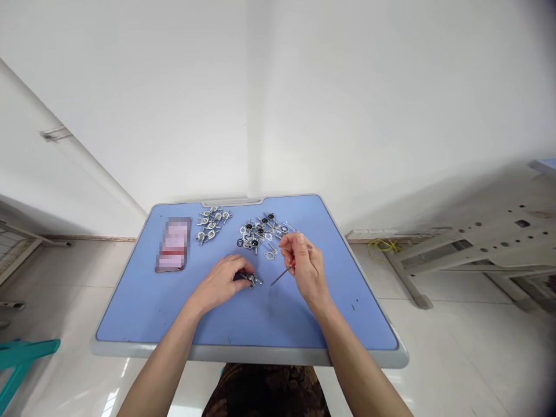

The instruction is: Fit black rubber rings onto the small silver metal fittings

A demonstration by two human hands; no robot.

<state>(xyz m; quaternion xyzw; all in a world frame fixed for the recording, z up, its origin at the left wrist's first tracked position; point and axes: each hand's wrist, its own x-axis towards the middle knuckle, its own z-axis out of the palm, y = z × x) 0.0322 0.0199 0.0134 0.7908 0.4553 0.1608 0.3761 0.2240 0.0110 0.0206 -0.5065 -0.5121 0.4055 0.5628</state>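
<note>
A flat pack lies left of two clusters of metal fittings on the tabletop.

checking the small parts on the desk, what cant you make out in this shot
In the head view:
The small silver metal fitting: partly hidden by the left hand.
The thin steel tool: its red handle is mostly hidden by the right hand; its tip is too small to read.
The flat rectangular object: blurred by pixelation.
The heaped silver metal parts: too small to tell apart.

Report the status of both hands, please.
Left hand pinching small silver metal fitting; right hand holding red-handled slim screwdriver; loose silver fittings beyond, on blue table.
</note>
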